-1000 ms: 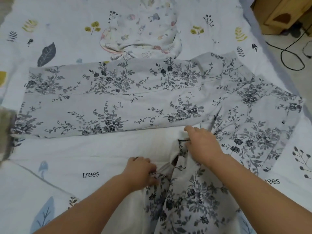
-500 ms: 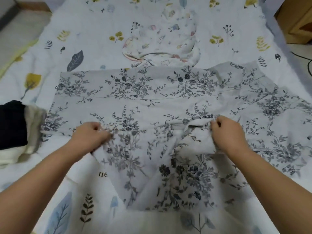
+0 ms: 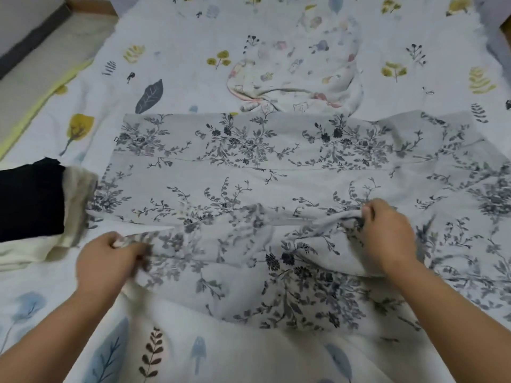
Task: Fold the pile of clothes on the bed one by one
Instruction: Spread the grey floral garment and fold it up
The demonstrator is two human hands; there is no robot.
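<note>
No readable writing shows on any cloth here. One grey floral garment [image 3: 276, 175] lies spread across the bed [image 3: 179, 64], and it is the landmark for the rest. Two hands work at its near edge. The left hand [image 3: 107, 264] has the fingers curled and pinches the near-left edge of the garment. The right hand [image 3: 387, 239] is also curled and grips a bunched fold of the same garment, at its near-right part. Between the two hands the cloth is stretched and wrinkled. Left of the garment, touching its left edge, lies a small stack: one black piece [image 3: 30, 200], one beige piece [image 3: 80, 194] and one cream piece [image 3: 22, 252] under them. Behind the garment, touching its far edge, one white garment with small coloured prints [image 3: 298, 70] lies crumpled on the bed.
</note>
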